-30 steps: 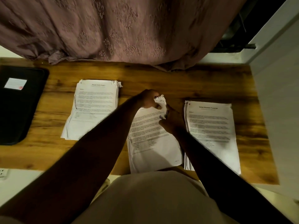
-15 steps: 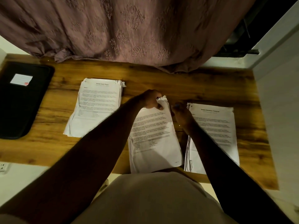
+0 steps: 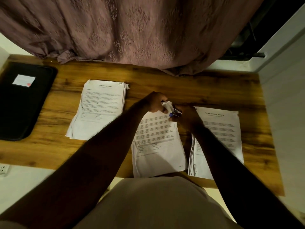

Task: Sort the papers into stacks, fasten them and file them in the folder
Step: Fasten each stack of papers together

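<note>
Three paper stacks lie on the wooden desk [image 3: 206, 90]: a left stack [image 3: 100, 109], a middle stack [image 3: 158, 146] and a right stack [image 3: 221, 133]. My left hand [image 3: 155, 103] grips the crumpled top right corner [image 3: 167, 105] of the middle stack and lifts it slightly. My right hand [image 3: 186, 116] holds a small blue and silver stapler [image 3: 175, 113] right at that corner. A black folder [image 3: 21, 103] with a white label lies shut at the far left.
A mauve patterned curtain [image 3: 132, 30] hangs over the desk's back edge. A white wall [image 3: 283, 113] stands along the right side. A white power strip [image 3: 4, 169] sits low at the left. My torso covers the desk's front edge.
My right hand has come back to the middle stack's corner, and the blue stapler now shows there. My left hand has kept its grip on the corner, which looks more bunched up.
</note>
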### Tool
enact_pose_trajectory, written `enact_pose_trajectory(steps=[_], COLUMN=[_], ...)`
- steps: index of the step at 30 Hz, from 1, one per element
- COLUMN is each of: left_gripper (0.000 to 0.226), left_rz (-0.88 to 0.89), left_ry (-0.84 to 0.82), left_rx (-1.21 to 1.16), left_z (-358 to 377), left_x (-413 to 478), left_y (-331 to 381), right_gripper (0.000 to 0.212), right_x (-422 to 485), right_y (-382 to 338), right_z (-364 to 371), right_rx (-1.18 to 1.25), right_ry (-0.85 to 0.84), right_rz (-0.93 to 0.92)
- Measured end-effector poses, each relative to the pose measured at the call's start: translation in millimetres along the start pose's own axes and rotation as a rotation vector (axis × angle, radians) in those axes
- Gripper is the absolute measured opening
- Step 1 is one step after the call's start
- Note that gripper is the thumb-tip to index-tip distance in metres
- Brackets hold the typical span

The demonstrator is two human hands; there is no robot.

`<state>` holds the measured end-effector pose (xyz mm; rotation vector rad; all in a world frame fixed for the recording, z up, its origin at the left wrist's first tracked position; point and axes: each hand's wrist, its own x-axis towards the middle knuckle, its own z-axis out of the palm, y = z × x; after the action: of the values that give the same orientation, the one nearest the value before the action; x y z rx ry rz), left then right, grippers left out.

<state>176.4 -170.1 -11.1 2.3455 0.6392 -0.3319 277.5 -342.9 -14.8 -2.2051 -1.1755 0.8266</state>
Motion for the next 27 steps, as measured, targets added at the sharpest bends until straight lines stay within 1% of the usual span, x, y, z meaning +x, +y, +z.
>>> enact_pose_trajectory(steps=[3, 6, 9, 13, 18, 22, 24, 27], left_gripper=[0.029, 0.028, 0.027, 0.027, 0.023, 0.027, 0.027, 0.022], left_rz=[0.036, 0.037, 0.031, 0.017, 0.021, 0.002, -0.011, -0.035], left_ry=[-0.009, -0.011, 0.000, 0.012, 0.012, 0.012, -0.009, -0.033], left_rx=[-0.005, -0.015, -0.012, 0.005, 0.001, -0.023, -0.056, -0.118], left_z=[-3, -4, -4, -3, -2, -2, -2, -1], left_x=[-2, -3, -2, -3, -4, -3, -3, -2], left_y=[1, 0, -2, 0, -1, 0, 0, 0], right_gripper=[0.054, 0.053, 0.049, 0.038, 0.036, 0.031, 0.032, 0.038], right_x=[3, 6, 4, 1, 3, 5, 5, 3], right_y=[2, 1, -3, -7, -9, -7, -5, 0], right_z=[-1, -5, -5, -3, -4, -10, -13, -15], right_rx=[0.052, 0.018, 0.034, 0.065, 0.083, 0.109, 0.111, 0.166], right_ry=[0.003, -0.006, -0.006, -0.039, -0.069, -0.116, -0.126, -0.149], right_rz=[0.050, 0.061, 0.030, -0.010, -0.016, -0.028, -0.017, 0.013])
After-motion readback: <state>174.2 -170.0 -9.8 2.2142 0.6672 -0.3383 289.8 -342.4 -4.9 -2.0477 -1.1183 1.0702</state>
